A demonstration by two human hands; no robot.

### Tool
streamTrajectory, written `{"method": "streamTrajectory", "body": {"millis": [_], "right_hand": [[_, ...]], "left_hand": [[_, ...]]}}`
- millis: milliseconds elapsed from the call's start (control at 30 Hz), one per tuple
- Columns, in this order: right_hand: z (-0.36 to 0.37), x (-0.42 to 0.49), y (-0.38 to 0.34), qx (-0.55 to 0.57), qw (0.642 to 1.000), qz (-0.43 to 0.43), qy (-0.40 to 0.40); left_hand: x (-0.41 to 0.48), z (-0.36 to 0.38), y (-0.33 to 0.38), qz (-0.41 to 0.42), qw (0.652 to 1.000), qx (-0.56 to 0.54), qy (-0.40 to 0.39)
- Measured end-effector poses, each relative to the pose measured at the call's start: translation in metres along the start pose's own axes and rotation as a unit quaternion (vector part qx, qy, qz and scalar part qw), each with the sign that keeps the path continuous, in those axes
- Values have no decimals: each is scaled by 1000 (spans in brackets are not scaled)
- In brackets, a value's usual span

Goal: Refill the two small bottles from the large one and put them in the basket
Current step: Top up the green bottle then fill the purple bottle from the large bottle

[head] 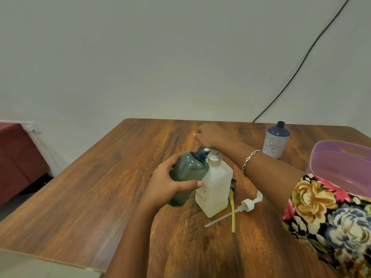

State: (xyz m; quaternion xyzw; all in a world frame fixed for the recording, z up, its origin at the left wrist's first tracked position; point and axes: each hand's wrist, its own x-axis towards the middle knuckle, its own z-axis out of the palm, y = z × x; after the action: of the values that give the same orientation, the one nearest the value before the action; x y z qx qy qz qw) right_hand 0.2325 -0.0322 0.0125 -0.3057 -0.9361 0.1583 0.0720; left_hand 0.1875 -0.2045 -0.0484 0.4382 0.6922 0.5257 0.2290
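My left hand (166,185) grips a dark green bottle (187,177) and holds it tilted, its open threaded neck against the top of a white translucent square bottle (215,189) that stands mid-table. A small clear funnel-like piece (215,156) sits on the white bottle's neck. My right hand (208,135) reaches over from the right, its fingers curled down onto that piece. A blue-topped bottle (276,140) with an open neck stands upright at the back right. The purple basket (329,157) is at the right edge, partly hidden by my floral sleeve.
A white pump head with its tube (246,205) lies on the wooden table (100,187) right of the white bottle. A yellow tube (232,213) with a dark pump lies beside it. A black cable (301,65) runs down the wall.
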Motion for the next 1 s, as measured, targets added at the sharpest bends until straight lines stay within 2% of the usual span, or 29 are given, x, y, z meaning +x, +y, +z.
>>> {"method": "streamTrajectory", "body": {"millis": [167, 500, 700, 867, 1000], "right_hand": [[-11, 2, -3, 107, 994, -1, 18], [-13, -8, 0, 296, 953, -18, 64], [-18, -23, 0, 305, 945, -49, 110], [-26, -38, -3, 260, 944, -84, 187], [-33, -55, -14, 266, 923, -131, 244]], "left_hand": [[0, 2, 3, 12, 1000, -23, 5], [-4, 6, 1, 17, 999, -50, 6], [-6, 5, -6, 5, 997, -78, 14], [-9, 4, -8, 2, 993, -113, 22], [-9, 3, -7, 2, 990, -135, 34]]}}
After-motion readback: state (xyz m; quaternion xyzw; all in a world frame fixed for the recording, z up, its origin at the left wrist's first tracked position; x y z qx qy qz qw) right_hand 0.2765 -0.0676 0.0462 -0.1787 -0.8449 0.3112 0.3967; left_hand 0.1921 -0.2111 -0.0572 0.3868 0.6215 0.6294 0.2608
